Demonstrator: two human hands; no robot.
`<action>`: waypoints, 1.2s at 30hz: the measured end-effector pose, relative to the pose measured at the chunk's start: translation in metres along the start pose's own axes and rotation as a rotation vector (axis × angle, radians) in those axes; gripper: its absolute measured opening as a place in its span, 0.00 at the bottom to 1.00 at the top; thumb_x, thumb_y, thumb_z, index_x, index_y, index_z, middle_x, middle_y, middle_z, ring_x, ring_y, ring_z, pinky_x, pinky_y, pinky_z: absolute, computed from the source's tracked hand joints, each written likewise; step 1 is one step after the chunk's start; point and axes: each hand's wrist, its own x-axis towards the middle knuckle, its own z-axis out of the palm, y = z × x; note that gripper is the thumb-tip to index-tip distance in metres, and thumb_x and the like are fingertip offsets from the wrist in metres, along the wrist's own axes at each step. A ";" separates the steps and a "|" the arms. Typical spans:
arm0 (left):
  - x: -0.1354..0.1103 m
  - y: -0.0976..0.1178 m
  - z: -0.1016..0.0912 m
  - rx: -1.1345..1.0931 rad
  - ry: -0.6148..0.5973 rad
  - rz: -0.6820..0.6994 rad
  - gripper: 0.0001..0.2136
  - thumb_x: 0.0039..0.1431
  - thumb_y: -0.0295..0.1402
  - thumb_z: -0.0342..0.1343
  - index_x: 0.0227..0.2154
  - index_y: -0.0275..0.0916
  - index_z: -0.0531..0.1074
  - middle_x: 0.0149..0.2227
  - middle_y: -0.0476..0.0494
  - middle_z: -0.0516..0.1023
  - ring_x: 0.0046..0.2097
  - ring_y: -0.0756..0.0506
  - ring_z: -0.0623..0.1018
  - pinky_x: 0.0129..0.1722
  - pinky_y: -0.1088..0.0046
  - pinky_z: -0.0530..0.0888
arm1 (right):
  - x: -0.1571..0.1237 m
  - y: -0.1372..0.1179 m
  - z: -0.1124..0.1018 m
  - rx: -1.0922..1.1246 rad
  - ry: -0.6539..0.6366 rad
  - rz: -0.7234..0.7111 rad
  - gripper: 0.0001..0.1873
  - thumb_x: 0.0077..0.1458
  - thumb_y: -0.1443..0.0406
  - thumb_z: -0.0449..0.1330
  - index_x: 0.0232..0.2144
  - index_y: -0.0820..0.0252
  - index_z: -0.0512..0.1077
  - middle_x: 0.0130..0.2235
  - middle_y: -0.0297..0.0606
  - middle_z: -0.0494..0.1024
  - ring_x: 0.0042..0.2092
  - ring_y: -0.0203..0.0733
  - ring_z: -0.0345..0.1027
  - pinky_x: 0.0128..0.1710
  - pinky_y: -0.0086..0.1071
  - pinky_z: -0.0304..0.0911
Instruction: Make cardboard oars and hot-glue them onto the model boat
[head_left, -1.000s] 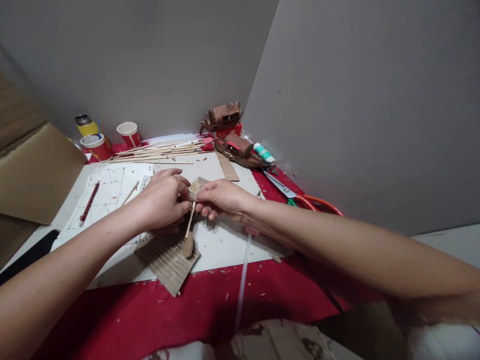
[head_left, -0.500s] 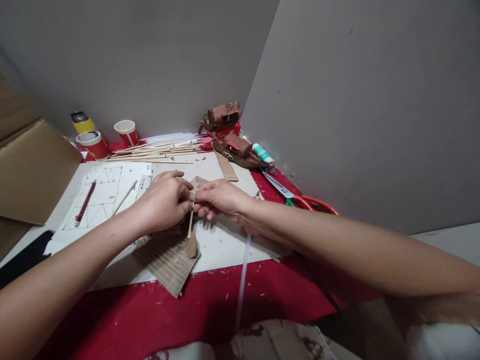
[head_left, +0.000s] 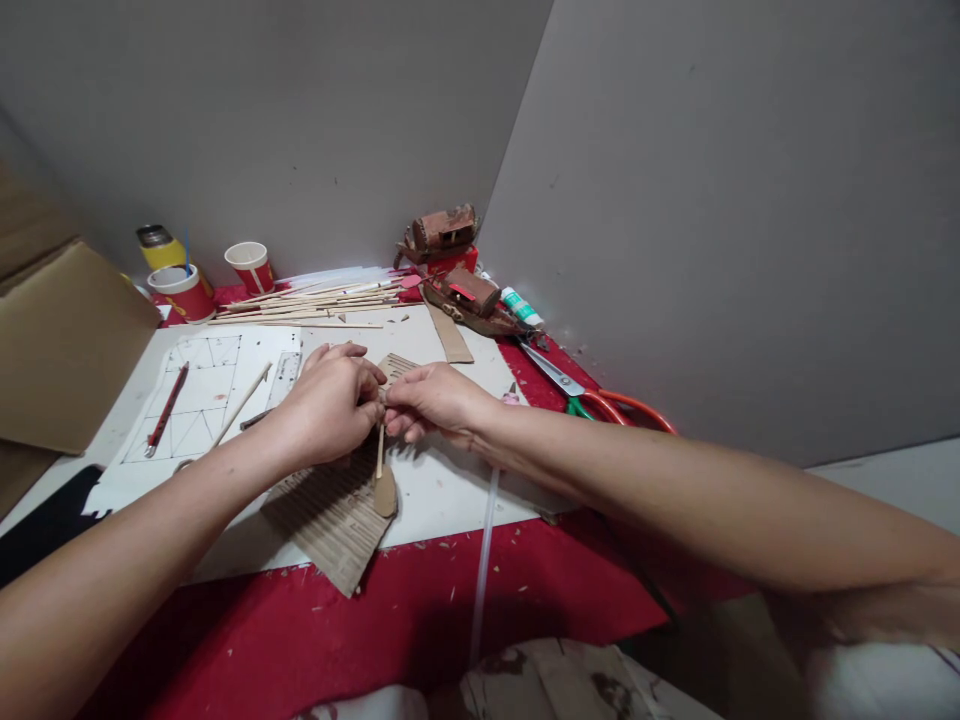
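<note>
My left hand (head_left: 339, 405) and my right hand (head_left: 435, 402) meet over the table, fingertips pinched together around the upper end of a small model oar (head_left: 385, 492). Its thin wooden shaft runs down from between the fingers to a flat, rounded cardboard-coloured blade. What the fingertips press on at the top of the shaft is hidden. Under the hands and the oar lies a piece of ribbed corrugated cardboard (head_left: 326, 535), slanting over the near edge of the white board (head_left: 442, 505).
Wooden sticks (head_left: 322, 300) lie at the back, beside paper cups (head_left: 251, 268) and two brown model boats (head_left: 469, 292). Orange-handled scissors (head_left: 574, 385) and a glue tube (head_left: 521, 307) are right. Left are a drawing sheet (head_left: 199, 385), a red pen (head_left: 167, 410) and a cardboard box (head_left: 75, 340).
The view has shifted slightly. Both hands stay pinched at the oar's upper end with hardly any movement.
</note>
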 end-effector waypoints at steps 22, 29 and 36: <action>-0.003 -0.001 0.000 -0.022 -0.008 -0.041 0.11 0.51 0.28 0.51 0.17 0.40 0.73 0.40 0.44 0.82 0.58 0.36 0.67 0.59 0.53 0.58 | 0.000 0.001 0.001 -0.036 -0.041 -0.003 0.18 0.58 0.77 0.52 0.18 0.64 0.67 0.15 0.32 0.74 0.15 0.30 0.66 0.10 0.19 0.60; -0.003 -0.001 0.002 -0.021 0.010 -0.040 0.10 0.51 0.28 0.51 0.17 0.40 0.73 0.39 0.44 0.82 0.59 0.35 0.66 0.59 0.52 0.59 | 0.000 0.001 0.000 -0.035 -0.039 -0.015 0.19 0.58 0.78 0.52 0.17 0.64 0.66 0.15 0.32 0.73 0.15 0.29 0.66 0.10 0.18 0.59; -0.002 -0.002 0.005 -0.059 0.035 -0.044 0.09 0.51 0.28 0.52 0.20 0.40 0.76 0.37 0.44 0.82 0.57 0.36 0.68 0.59 0.55 0.61 | 0.001 0.001 0.002 -0.027 -0.027 -0.012 0.21 0.58 0.79 0.51 0.15 0.63 0.66 0.14 0.32 0.73 0.15 0.30 0.66 0.10 0.18 0.58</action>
